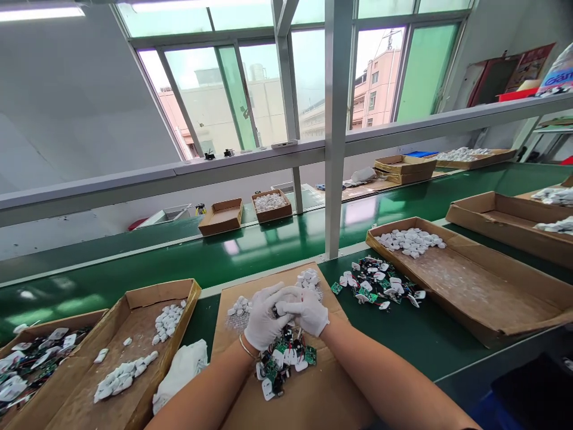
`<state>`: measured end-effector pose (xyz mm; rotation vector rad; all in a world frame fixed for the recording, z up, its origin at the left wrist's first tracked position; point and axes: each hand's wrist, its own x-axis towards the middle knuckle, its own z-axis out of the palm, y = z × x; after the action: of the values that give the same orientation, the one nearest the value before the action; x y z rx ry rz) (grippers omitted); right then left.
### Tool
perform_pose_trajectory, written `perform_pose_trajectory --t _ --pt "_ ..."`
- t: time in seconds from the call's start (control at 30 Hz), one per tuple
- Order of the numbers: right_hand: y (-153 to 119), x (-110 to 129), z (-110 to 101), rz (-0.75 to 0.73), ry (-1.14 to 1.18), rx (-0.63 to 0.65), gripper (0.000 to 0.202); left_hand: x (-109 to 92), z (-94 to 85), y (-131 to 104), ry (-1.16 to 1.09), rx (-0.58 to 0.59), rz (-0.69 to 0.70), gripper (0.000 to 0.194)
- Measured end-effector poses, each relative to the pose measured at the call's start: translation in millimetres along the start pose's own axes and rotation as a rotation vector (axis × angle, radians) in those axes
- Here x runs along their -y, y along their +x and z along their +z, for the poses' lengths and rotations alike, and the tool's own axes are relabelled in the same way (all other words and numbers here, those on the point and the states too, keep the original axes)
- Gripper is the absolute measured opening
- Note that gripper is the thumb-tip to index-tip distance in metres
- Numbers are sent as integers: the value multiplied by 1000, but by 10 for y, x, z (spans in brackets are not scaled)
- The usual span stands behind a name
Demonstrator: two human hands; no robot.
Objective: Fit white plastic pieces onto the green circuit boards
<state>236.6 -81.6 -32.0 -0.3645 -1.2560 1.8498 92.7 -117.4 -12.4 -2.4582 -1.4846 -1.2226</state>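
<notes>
My left hand [263, 319] and my right hand [310, 309], both in white gloves, meet over a cardboard sheet [326, 376]. Their fingers are closed together around something small that they mostly hide. Just below them lies a pile of green circuit boards with wires and white plastic parts [286, 357]. Small white plastic pieces [240, 307] sit beside my left hand, partly on what looks like clear bubbled material. Beyond my right hand is another heap of white pieces [308, 278].
A second heap of wired boards [380, 283] lies to the right, beside a cardboard tray [474, 298] with white pieces. At left are a tray [134, 292] of white pieces, a box of boards [40, 358] and a white cloth [183, 370]. A metal post [333, 131] rises ahead.
</notes>
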Motion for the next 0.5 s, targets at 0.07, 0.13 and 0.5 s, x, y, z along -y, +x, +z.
perform_pose_trajectory --t 0.07,0.13,0.5 --pt "10 -15 -23 -19 44 -6 20 18 -12 -7 1 -11 17 37" --pt "13 -9 -46 -24 59 14 20 34 -21 -8 13 -5 53 35" --pt "-23 42 -95 7 -183 -16 53 180 161 -109 5 -146 -46 48"
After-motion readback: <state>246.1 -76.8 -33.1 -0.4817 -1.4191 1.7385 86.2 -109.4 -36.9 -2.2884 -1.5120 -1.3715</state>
